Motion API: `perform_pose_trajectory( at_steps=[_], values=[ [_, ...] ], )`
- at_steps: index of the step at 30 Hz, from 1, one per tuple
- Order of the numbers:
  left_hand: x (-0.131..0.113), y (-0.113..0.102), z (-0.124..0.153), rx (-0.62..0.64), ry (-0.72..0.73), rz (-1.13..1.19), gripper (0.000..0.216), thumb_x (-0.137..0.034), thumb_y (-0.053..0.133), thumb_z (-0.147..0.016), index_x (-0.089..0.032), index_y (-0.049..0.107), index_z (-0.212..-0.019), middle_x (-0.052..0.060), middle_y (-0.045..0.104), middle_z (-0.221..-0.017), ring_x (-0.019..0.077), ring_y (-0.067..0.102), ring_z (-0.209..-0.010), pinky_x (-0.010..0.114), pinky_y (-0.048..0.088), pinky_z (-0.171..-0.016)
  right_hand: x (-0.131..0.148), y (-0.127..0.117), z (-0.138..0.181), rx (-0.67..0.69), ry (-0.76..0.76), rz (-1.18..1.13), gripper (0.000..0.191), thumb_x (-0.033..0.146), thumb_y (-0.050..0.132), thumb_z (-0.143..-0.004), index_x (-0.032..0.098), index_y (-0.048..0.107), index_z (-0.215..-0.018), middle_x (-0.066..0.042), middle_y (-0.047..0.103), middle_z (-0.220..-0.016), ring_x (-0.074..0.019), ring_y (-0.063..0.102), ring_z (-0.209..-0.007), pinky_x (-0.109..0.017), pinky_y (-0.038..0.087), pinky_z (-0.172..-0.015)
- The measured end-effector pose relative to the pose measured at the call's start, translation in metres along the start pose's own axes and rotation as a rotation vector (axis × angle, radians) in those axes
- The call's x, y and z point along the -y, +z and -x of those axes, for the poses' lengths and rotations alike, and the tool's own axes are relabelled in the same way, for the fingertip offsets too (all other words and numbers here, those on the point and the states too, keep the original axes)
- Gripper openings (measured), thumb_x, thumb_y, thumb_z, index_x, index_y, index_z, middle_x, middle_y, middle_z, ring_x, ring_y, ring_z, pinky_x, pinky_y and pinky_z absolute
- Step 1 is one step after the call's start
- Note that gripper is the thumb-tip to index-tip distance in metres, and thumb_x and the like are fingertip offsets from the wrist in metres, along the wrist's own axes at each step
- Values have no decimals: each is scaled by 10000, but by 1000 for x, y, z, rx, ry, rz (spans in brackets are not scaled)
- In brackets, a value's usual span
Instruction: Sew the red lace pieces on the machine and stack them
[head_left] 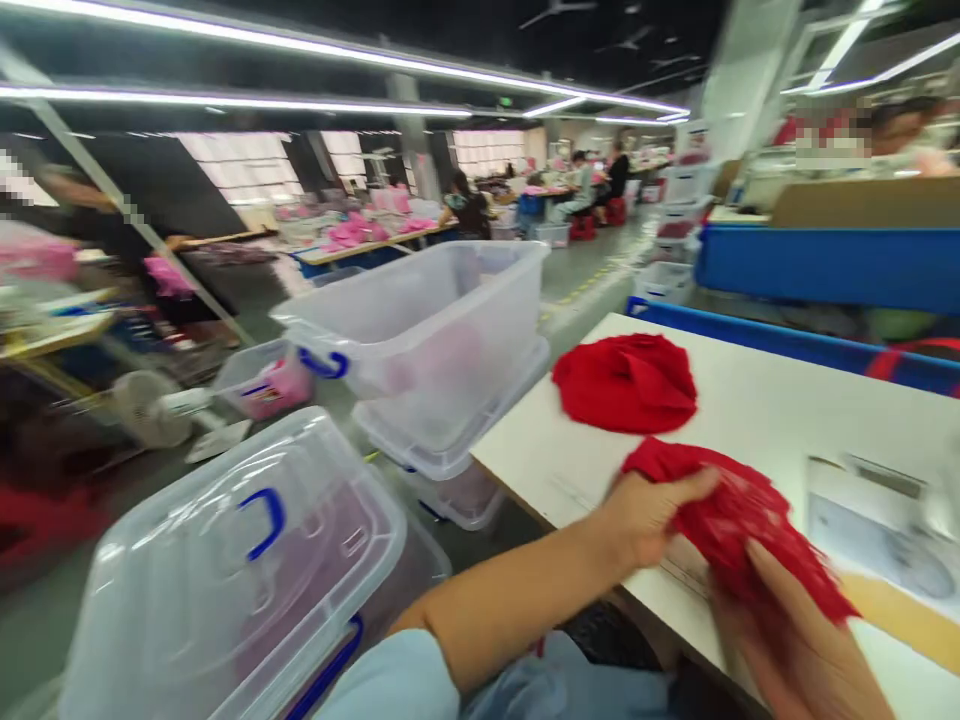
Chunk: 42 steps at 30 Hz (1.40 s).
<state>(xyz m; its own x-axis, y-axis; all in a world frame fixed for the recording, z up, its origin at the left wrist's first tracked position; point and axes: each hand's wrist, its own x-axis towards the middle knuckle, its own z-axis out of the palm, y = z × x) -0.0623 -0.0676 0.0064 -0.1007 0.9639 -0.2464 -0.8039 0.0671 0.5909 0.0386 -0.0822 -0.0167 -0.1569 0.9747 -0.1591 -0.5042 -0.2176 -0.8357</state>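
Note:
A red lace fabric piece (739, 515) is stretched between my two hands above the front of the white table (757, 390). My left hand (649, 515) grips its left end, thumb on top and fingers underneath. Lower right, my right hand (795, 620) pinches the piece from below with the thumb along its face; some of those fingers are hidden or blurred. Just beyond, a second red fabric piece (628, 383) lies in a rumpled heap near the table's left edge.
Left of the table stand a large open clear bin (420, 320) on a lidded one and another lidded clear bin (247, 560). A metal machine plate (877, 530) is set in the table at right. Several people sit at far benches; one person (112, 240) stands at left.

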Motion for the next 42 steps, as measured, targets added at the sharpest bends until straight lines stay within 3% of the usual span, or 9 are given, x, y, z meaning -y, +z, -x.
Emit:
perform_pose_trajectory(
  at_steps=[2, 7, 15, 20, 25, 30, 34, 38, 42],
  values=[
    [-10, 0, -14, 19, -37, -28, 525, -341, 953, -438, -87, 735, -843, 118, 736, -897, 218, 684, -836, 356, 506, -908, 7, -1, 0, -131, 76, -114, 351, 380, 836, -666, 278, 707, -977, -18, 692, -1083, -225, 633, -1003, -351, 549, -829],
    [-11, 6, -18, -59, -86, -44, 343, -250, 909, -568, -108, 712, -811, 64, 726, -797, 187, 684, -785, 329, 527, -866, 14, 6, 2, -128, 12, -242, 435, 619, 717, -730, 307, 714, -1033, -22, 684, -1207, -241, 548, -1221, -384, 503, -954],
    [-2, 22, -14, -95, -46, -46, 212, -197, 846, -670, -120, 679, -776, 54, 710, -745, 194, 694, -767, 342, 550, -838, 13, 11, 9, -204, 62, -133, 416, 314, 896, -560, 245, 746, -942, -20, 739, -1052, -237, 654, -1044, -340, 551, -886],
    [-5, 27, -18, -224, -127, 36, 138, -103, 766, -743, -124, 634, -711, 25, 675, -688, 135, 649, -625, 310, 557, -792, 5, 9, 11, -226, -24, -85, 418, 405, 865, -610, 245, 752, -979, -20, 734, -1070, -237, 652, -1034, -342, 537, -894],
    [-12, 26, -31, -334, -226, 44, 235, -85, 680, -819, -132, 558, -624, -3, 595, -553, 98, 572, -483, 282, 566, -690, -9, -2, 22, -108, -181, 332, 308, 516, 725, -769, 210, 726, -807, -15, 696, -752, -203, 620, -724, -313, 518, -667],
    [-15, 26, -37, -363, -240, 64, 247, -91, 642, -852, -126, 559, -623, 11, 599, -541, 101, 567, -476, 283, 575, -689, -6, -8, 22, -57, -211, 399, 329, 521, 722, -767, 199, 709, -702, -6, 641, -660, -177, 556, -647, -287, 469, -622],
    [-16, 29, -29, -309, -165, 105, 122, -156, 656, -869, -124, 624, -756, 48, 688, -730, 122, 646, -619, 266, 567, -754, 5, -6, 13, -116, -153, 162, 361, 465, 806, -689, 257, 745, -977, -9, 716, -951, -196, 621, -883, -307, 501, -821],
    [-17, 26, -25, -270, -123, 138, 67, -173, 648, -880, -107, 654, -891, 91, 712, -879, 140, 668, -707, 290, 564, -801, 13, -3, 12, -200, 18, -88, 402, 486, 850, -608, 251, 744, -916, -13, 710, -979, -163, 621, -822, -242, 523, -655],
    [-15, 21, -28, -275, -151, 125, 142, -225, 687, -856, -96, 665, -915, 101, 712, -874, 164, 674, -722, 313, 567, -799, 10, -3, 12, -139, 22, -20, 414, 541, 818, -644, 203, 743, -872, -25, 687, -866, -124, 547, -663, -207, 461, -531]
  ],
)
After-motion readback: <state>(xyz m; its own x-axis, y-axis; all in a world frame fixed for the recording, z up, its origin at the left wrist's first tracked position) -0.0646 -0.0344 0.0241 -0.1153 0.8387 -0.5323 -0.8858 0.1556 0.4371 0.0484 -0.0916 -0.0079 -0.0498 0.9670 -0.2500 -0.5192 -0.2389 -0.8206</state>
